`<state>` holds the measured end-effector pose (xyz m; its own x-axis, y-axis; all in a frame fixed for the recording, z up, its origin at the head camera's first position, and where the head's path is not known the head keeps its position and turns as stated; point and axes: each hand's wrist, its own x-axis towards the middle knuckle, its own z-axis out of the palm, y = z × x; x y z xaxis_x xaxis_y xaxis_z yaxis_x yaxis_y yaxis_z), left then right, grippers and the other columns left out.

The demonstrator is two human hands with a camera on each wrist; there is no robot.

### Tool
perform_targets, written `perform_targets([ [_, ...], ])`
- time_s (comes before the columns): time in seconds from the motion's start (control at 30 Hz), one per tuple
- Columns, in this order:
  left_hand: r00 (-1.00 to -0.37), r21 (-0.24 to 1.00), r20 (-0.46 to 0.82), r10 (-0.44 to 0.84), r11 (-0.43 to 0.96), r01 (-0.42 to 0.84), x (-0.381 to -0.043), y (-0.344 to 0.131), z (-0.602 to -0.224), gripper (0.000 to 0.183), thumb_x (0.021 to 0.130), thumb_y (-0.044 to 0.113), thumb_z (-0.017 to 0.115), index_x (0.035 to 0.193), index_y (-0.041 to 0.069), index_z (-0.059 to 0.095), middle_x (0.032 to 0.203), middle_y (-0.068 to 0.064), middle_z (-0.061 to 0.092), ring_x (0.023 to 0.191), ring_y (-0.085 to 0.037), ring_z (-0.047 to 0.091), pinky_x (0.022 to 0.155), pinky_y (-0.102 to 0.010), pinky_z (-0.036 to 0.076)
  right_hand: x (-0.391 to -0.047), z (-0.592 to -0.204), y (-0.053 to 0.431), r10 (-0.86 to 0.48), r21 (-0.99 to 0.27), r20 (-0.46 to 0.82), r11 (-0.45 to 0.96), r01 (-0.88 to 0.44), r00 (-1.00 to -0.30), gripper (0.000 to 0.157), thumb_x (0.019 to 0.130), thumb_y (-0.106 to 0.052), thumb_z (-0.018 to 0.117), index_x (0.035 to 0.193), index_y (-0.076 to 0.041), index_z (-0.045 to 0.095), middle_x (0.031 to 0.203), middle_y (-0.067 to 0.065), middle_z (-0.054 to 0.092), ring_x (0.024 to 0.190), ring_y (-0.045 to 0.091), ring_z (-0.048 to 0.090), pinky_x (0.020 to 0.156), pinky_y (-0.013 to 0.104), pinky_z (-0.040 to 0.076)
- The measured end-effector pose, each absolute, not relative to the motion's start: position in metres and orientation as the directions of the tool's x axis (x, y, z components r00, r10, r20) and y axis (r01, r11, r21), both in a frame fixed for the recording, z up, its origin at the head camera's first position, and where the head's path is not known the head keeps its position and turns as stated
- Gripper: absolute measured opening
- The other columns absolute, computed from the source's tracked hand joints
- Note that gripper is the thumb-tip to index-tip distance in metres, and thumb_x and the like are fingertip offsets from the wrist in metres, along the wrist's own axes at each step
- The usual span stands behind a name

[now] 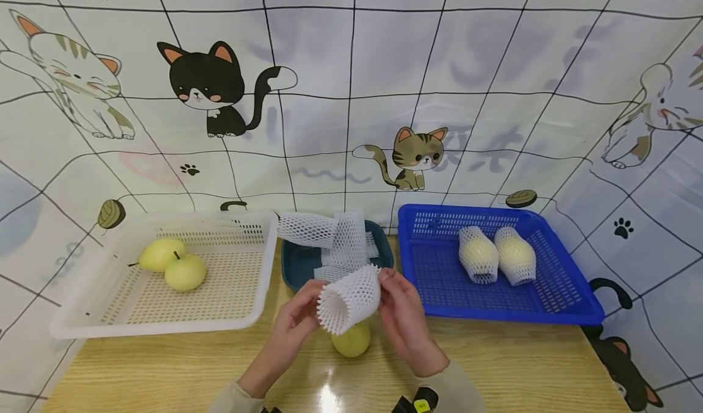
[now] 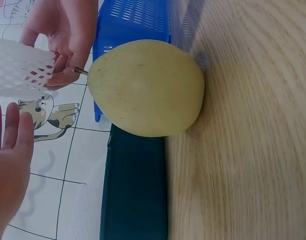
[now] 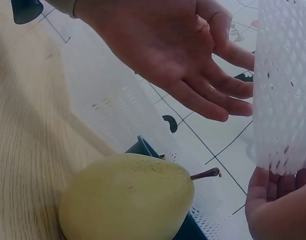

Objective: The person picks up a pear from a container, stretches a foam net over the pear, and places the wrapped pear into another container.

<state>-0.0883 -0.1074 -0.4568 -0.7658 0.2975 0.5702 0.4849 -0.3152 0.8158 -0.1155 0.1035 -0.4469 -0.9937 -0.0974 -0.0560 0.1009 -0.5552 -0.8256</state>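
A white foam net sleeve (image 1: pixel 348 300) is held up between both hands, its round mouth facing left and toward me. My left hand (image 1: pixel 296 315) pinches the sleeve near that mouth, its other fingers extended in the left wrist view. At the opposite end, my right hand (image 1: pixel 404 315) grips the edge between thumb and fingers. Below the sleeve, a yellow-green pear (image 1: pixel 351 341) rests on the wooden table, partly covered by the sleeve in the head view. Its stem (image 3: pixel 207 174) points toward the back wall.
Two bare pears (image 1: pixel 185 272) lie in a white basket (image 1: pixel 165 326) at left. Several spare net sleeves (image 1: pixel 350 239) fill a dark teal tray (image 1: pixel 384 260) behind the hands. At right, a blue basket (image 1: pixel 428 279) contains two sleeved pears (image 1: pixel 514 256). A cat-patterned cloth (image 1: pixel 329 126) hangs behind.
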Motion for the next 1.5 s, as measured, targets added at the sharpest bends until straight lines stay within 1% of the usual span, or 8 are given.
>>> perform_targets([
  [0.27,-0.816,0.848,0.529,0.231,-0.174,0.501,-0.091,-0.105,-0.456,0.02,0.103,-0.012,0.046,0.108,-0.003,0.064,0.123,-0.02,0.059,0.121,-0.022,0.056,0.099,-0.029,0.05,-0.114,-0.448,0.105,-0.206,-0.831,0.003,-0.545,0.112,-0.979,0.008,0.107,-0.008,0.052,0.112,-0.004,0.056,0.104,0.004,0.057,0.095,0.014,0.056,0.084,0.023,0.05],
  [0.37,-0.848,0.873,0.483,0.218,-0.197,0.447,-0.092,-0.102,-0.454,0.016,0.102,-0.01,0.052,0.118,-0.009,0.057,0.127,-0.029,0.056,0.123,-0.025,0.059,0.103,-0.03,0.051,-0.113,-0.448,0.104,-0.23,-0.857,0.034,-0.507,0.09,-0.973,0.009,0.107,-0.007,0.053,0.113,-0.003,0.057,0.103,0.003,0.059,0.094,0.013,0.058,0.084,0.023,0.052],
  [0.5,-0.894,0.915,0.375,0.246,-0.251,0.315,-0.092,-0.099,-0.451,0.046,0.101,-0.007,0.059,0.142,-0.011,0.04,0.144,-0.034,0.047,0.134,-0.03,0.055,0.11,-0.035,0.045,-0.11,-0.444,0.102,-0.229,-0.906,0.033,-0.419,0.068,-0.973,0.011,0.106,-0.005,0.055,0.114,0.001,0.058,0.104,0.004,0.061,0.095,0.013,0.06,0.087,0.023,0.053],
  [0.7,-0.916,0.956,0.253,0.311,-0.225,0.187,-0.092,-0.099,-0.45,0.069,0.099,-0.003,0.065,0.157,-0.008,0.028,0.154,-0.032,0.041,0.136,-0.019,0.054,0.111,-0.034,0.044,-0.106,-0.44,0.098,-0.154,-0.981,0.029,-0.193,0.001,-0.988,0.022,0.103,-0.01,0.062,0.115,0.007,0.06,0.105,0.01,0.064,0.095,0.016,0.063,0.082,0.023,0.053],
  [0.9,-0.94,0.984,0.161,0.3,-0.126,0.128,-0.09,-0.098,-0.447,0.07,0.096,0.001,0.072,0.156,-0.004,0.037,0.133,-0.028,0.059,0.119,-0.017,0.064,0.104,-0.031,0.05,-0.105,-0.443,0.098,-0.123,-0.992,0.12,-0.041,-0.116,-0.985,0.017,0.103,-0.01,0.063,0.113,0.004,0.065,0.103,0.012,0.066,0.088,0.017,0.063,0.076,0.024,0.053],
  [1.07,-0.953,0.989,0.141,0.267,-0.077,0.125,-0.09,-0.097,-0.446,0.062,0.093,0.001,0.075,0.149,-0.005,0.048,0.116,-0.019,0.059,0.108,-0.016,0.063,0.099,-0.026,0.052,-0.104,-0.444,0.098,-0.108,-0.985,0.172,-0.029,-0.17,-0.979,0.016,0.103,-0.007,0.062,0.113,0.005,0.064,0.102,0.011,0.065,0.087,0.015,0.063,0.076,0.023,0.053],
  [1.27,-0.965,0.994,0.11,0.237,-0.024,0.108,-0.089,-0.096,-0.447,0.04,0.093,0.005,0.076,0.129,-0.006,0.062,0.114,-0.016,0.063,0.099,-0.015,0.062,0.086,-0.022,0.054,-0.104,-0.444,0.1,-0.102,-0.985,0.167,-0.051,-0.162,-0.981,0.019,0.107,-0.009,0.056,0.116,0.007,0.059,0.104,0.01,0.062,0.092,0.014,0.061,0.079,0.022,0.051],
  [1.5,-0.976,0.994,0.108,0.187,-0.018,0.106,-0.088,-0.094,-0.448,0.019,0.096,0.003,0.071,0.11,-0.005,0.059,0.105,-0.01,0.057,0.09,-0.012,0.058,0.076,-0.02,0.051,-0.104,-0.445,0.1,-0.156,-0.984,0.122,-0.15,-0.098,-0.98,0.026,0.11,-0.014,0.05,0.121,0.01,0.05,0.104,0.009,0.057,0.09,0.013,0.059,0.077,0.022,0.051],
])
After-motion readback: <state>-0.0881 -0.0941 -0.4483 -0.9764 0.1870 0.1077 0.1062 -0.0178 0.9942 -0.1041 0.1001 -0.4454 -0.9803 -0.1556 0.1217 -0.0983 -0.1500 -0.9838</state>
